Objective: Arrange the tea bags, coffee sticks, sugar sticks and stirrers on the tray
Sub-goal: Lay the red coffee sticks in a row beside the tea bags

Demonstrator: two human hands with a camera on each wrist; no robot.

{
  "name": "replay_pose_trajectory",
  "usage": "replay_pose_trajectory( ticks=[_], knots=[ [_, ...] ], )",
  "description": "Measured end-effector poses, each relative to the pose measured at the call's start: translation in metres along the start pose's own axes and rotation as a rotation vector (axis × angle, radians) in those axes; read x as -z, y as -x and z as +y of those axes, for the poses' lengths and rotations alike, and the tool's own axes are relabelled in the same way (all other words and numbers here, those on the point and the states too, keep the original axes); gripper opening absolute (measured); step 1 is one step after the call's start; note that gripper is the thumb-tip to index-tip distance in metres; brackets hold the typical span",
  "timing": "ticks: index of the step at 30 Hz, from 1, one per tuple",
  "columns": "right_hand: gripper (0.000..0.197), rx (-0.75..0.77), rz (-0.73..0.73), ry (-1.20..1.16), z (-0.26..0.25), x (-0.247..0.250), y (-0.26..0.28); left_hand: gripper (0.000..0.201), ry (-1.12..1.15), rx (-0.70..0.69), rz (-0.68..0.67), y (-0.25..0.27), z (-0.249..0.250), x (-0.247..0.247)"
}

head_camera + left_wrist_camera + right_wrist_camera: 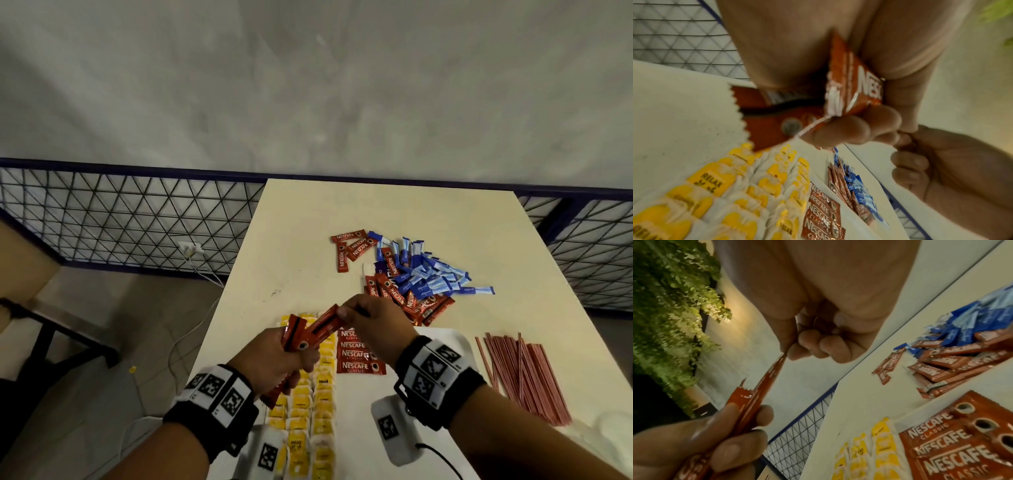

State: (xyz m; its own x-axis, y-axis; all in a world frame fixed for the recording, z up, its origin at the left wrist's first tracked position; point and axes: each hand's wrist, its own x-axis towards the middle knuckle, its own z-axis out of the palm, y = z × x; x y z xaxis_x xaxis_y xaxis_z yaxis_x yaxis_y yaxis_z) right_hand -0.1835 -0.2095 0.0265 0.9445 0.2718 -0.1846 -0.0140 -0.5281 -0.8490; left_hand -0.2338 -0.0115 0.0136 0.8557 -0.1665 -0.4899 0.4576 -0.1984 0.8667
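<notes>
Head view looks down from above; both wrist views, close, share the tray [455, 337].

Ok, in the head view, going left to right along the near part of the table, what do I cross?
Rows of yellow paper tea bags → neat column of red Nescafe coffee sticks on the white tray → bundle of thin red-and-white stirrers on the bare cream table.
</notes>
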Motion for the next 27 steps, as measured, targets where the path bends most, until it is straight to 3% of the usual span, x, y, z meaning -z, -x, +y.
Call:
replay_pose_trajectory(
  ticks=[3, 7, 16, 19, 22, 25, 27],
  knots=[
    [0.017, -0.017, 0.029, -0.016, 0.002, 0.0, 0.003, 0.016, 0.144, -0.056, 0.097, 0.002, 0.0, 0.0],
    [0.012, -0.005, 0.028, -0.087, 0.001, -0.004, 0.005, 0.021, 0.162, -0.092, 0.1, 0.003, 0.003, -0.007],
    [0.02, -0.011, -0.093, -0.179, -0.008, 0.009, 0.014, 0.047, 0.403, 0.006, -0.121, 0.013, 0.009, -0.013],
    [0.019, -0.009, 0.071, -0.204, -0.002, 0.01, 0.011, 0.044, 0.477, 0.002, -0.011, 0.01, 0.005, -0.015],
    [0.023, 0.046, 0.238, -0.208, 0.006, 0.018, 0.008, 0.029, 0.608, 0.028, 0.206, 0.005, -0.002, -0.008],
    [0.03, 0.111, 0.195, -0.29, 0.008, 0.019, 0.01, 0.02, 0.621, 0.043, 0.317, -0.001, -0.004, -0.002],
    [0.029, 0.178, 0.162, -0.225, 0.008, 0.017, 0.013, 0.019, 0.6, 0.047, 0.336, -0.004, 0.001, -0.004]
  ],
)
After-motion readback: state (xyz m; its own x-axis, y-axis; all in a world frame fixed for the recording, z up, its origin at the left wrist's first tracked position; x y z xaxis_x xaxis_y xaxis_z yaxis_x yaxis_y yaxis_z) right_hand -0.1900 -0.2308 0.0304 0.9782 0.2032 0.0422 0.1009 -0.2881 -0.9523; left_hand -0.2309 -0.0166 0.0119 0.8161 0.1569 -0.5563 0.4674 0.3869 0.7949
